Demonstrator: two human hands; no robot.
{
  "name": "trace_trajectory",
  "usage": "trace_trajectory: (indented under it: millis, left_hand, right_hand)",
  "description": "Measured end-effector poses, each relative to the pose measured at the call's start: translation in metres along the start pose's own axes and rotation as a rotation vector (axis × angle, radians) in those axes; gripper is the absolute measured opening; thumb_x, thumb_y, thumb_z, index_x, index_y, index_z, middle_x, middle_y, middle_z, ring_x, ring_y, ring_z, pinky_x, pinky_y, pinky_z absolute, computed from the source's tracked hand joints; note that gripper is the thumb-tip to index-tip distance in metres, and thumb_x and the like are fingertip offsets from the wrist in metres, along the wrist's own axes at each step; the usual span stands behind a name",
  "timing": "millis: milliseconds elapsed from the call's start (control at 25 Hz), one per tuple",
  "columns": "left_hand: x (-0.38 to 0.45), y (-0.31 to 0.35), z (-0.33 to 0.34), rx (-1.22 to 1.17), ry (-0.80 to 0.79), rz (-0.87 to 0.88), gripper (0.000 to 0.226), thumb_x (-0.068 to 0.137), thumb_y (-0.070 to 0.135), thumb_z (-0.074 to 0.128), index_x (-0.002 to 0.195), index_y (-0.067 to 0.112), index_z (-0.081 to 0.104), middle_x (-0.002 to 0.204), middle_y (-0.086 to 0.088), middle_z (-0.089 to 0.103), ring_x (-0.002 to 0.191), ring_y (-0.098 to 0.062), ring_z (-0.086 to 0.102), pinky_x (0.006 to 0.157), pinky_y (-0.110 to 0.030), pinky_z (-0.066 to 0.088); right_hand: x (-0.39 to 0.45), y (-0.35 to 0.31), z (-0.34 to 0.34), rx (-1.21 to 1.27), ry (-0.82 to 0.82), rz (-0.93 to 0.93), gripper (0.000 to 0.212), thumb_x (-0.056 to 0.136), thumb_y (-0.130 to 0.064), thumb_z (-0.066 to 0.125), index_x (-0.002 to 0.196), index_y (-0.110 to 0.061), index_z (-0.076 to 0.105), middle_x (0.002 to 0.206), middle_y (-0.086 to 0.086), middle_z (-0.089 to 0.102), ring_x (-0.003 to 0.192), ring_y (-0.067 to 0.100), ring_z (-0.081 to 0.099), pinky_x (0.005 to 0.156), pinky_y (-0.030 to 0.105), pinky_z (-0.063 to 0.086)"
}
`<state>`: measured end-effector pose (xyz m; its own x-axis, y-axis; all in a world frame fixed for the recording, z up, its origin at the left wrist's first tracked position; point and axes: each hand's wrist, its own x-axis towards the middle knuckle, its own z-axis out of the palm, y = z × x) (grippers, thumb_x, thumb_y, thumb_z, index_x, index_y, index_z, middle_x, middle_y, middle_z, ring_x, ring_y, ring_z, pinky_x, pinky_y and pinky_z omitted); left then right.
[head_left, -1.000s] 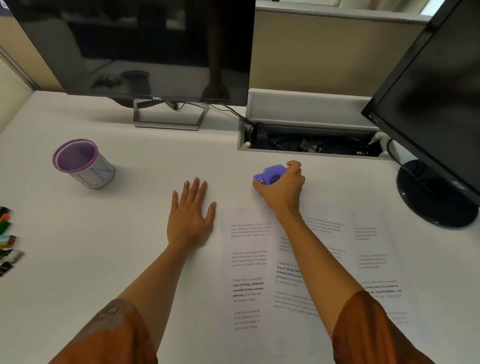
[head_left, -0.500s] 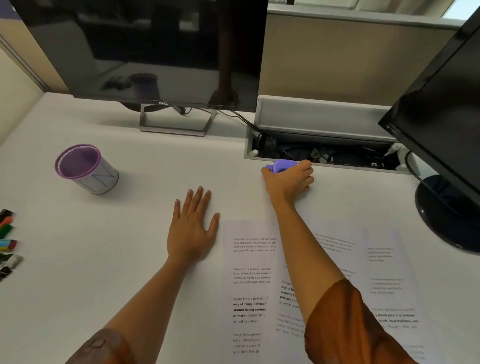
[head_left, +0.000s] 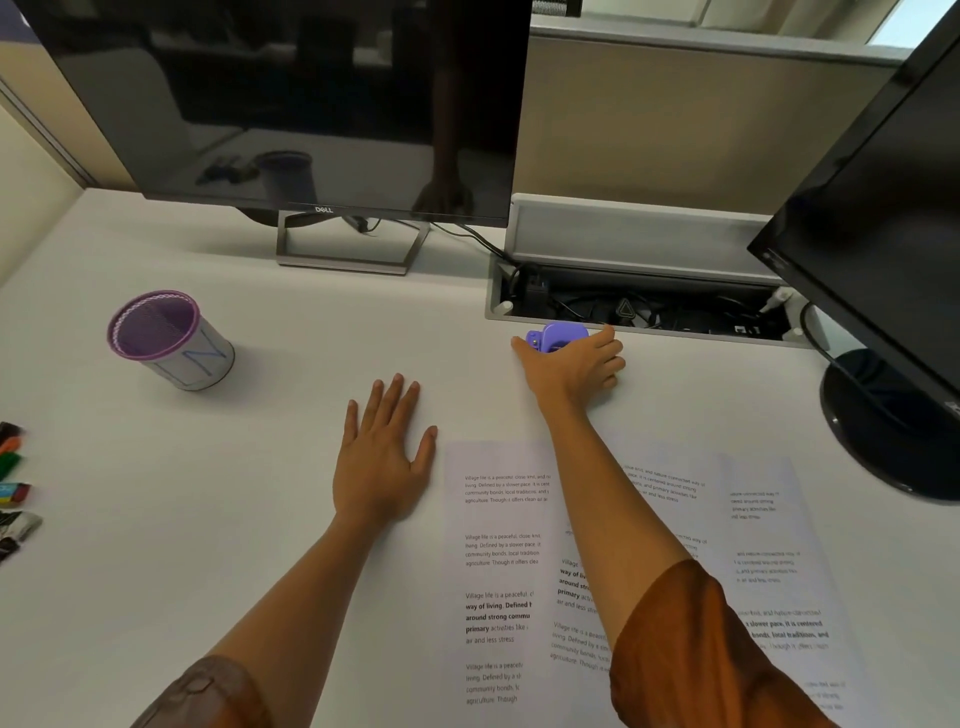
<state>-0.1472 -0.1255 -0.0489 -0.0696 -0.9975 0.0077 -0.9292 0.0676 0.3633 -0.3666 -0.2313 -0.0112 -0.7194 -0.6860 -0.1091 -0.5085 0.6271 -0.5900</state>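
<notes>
The broad white desk top (head_left: 249, 545) carries everything here. At its back stands the large black flat-screen Dell monitor (head_left: 291, 104) on a grey open-frame foot, and at the right edge the 2nd black monitor (head_left: 893, 234) leans in on a round black base. Between the 2 screens the long grey cable trough (head_left: 634, 241) sits sunk into the desk, lid up, with dark cables and plugs inside.

Nearer to me, the overlapping white printed paper sheets (head_left: 498, 571) lie flat, and my right forearm crosses over them. Far to the left the purple-rimmed mesh pen cup (head_left: 171, 340) stands upright, well apart from both hands.

My left hand (head_left: 382, 462) lies palm down on the bare desk just left of the sheets, fingers straight and slightly spread, holding nothing. My right hand (head_left: 571, 364) reaches out to the front edge of the trough, thumb and fingers curled round the small purple plastic clip (head_left: 553, 335), which sits on the desk just beside the trough's rim. At the far left edge lie a few coloured marker pens (head_left: 13, 493), partly cut off.
</notes>
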Motion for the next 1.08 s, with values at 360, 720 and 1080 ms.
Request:
trace_trajectory:
  millis: [360,720,1080]
  left_hand:
    - [-0.002,-0.002,-0.003,0.019,-0.026,0.014,0.063,0.099,0.057,0.021,0.157,0.032,0.01,0.165,0.01,0.005,0.152,-0.01,-0.005,0.124,-0.041,-0.002]
    - [-0.027,0.003,-0.003,-0.134,0.032,0.04,0.057,0.102,0.043,0.033,0.152,0.017,0.03,0.159,-0.002,0.031,0.15,-0.017,0.019,0.124,-0.036,0.009]
    - [-0.132,0.021,-0.002,-0.207,0.09,0.037,0.056,0.096,0.046,0.04,0.141,0.012,0.044,0.146,-0.005,0.047,0.138,-0.023,0.039,0.117,-0.039,0.03]
  right_hand:
    - [-0.06,0.069,-0.042,0.176,-0.03,-0.226,0.089,0.077,-0.052,0.074,0.144,-0.013,0.031,0.141,0.007,0.042,0.128,0.024,0.038,0.102,0.039,0.037]
    - [-0.143,0.177,-0.106,0.235,-0.053,-0.369,0.067,0.085,-0.035,0.071,0.139,-0.016,0.037,0.138,0.003,0.044,0.127,0.015,0.035,0.107,0.035,0.037]
    - [-0.199,0.264,-0.141,0.179,-0.086,-0.408,0.059,0.087,-0.041,0.065,0.137,-0.022,0.041,0.138,-0.002,0.048,0.128,0.016,0.042,0.111,0.034,0.031]
